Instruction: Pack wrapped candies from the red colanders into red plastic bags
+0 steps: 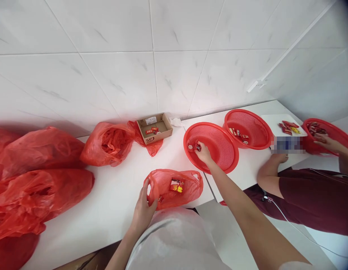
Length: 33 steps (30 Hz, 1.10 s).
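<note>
Close by, the left hand [145, 205] gripped the bag [192, 184] at its edge on the worktop [109, 202]. Beyond, the right hand [204, 153] pinched a packet [197, 146] inside the basket [226, 150], seemingly mid-transfer, the next move calling for steady fingertips.

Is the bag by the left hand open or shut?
Open. The red bag has its mouth spread, the left hand at its edge, and a colourful packet showing inside.
</note>
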Motion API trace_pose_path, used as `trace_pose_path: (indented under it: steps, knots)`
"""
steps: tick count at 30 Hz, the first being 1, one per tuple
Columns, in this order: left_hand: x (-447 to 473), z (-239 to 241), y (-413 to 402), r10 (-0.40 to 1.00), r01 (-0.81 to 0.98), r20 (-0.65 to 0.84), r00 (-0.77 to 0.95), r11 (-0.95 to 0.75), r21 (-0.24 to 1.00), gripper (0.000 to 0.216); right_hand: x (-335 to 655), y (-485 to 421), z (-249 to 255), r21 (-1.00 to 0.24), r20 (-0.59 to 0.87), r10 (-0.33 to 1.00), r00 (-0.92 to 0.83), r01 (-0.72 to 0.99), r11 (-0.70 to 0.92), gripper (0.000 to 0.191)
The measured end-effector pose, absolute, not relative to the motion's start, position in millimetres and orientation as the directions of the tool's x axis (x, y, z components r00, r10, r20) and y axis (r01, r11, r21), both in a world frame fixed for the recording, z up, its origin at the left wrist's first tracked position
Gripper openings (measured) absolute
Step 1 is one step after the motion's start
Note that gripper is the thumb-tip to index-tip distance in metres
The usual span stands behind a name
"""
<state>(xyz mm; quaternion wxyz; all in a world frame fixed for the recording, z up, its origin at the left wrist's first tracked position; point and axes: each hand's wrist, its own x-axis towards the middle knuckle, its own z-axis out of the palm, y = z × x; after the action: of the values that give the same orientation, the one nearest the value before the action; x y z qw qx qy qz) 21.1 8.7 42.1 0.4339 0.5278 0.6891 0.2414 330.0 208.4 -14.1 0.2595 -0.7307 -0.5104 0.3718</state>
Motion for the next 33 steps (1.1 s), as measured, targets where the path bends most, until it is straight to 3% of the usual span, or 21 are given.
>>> trace_pose_path:
  steps: [3, 6, 16, 20, 23, 28, 31, 33]
  knots:
    - [19, 41, 9, 0.933, 0.541, -0.351, -0.08, 0.337, 0.77, 0.071, 338, 220, -31, -0.658, -0.286, 0.934, 0.213, 0.666, -0.353, 0.079]
    - [18, 40, 9, 0.932, 0.545, -0.349, -0.096, 0.343, 0.765, 0.07, 337, 235, -43, -0.589, -0.299, 0.936, 0.184, 0.736, -0.333, 0.085]
    - [19, 44, 19, 0.919, 0.546, -0.37, -0.138, 0.383, 0.745, 0.07, 335, 226, -46, -0.634, -0.284, 0.945, 0.159, 0.708, -0.31, 0.023]
    - [20, 42, 18, 0.908, 0.528, -0.391, -0.147, 0.406, 0.746, 0.072, 345, 208, -24, -0.718, -0.321, 0.927, 0.193, 0.589, -0.371, 0.019]
    - [18, 39, 16, 0.908, 0.508, -0.39, -0.15, 0.409, 0.758, 0.073, 344, 190, 3, -0.797, -0.379, 0.915, 0.138, 0.454, -0.399, 0.026]
    - [14, 34, 16, 0.899, 0.48, -0.41, -0.154, 0.431, 0.764, 0.075, 316, 151, 68, -0.902, -0.417, 0.903, -0.104, 0.165, -0.398, 0.041]
    - [14, 33, 15, 0.899, 0.458, -0.407, -0.164, 0.435, 0.775, 0.077, 293, 132, 98, -0.876, -0.42, 0.842, -0.339, -0.093, -0.474, 0.042]
    - [15, 34, 14, 0.906, 0.436, -0.389, -0.168, 0.422, 0.795, 0.077, 277, 121, 102, -0.847, -0.417, 0.802, -0.429, -0.137, -0.514, 0.04]
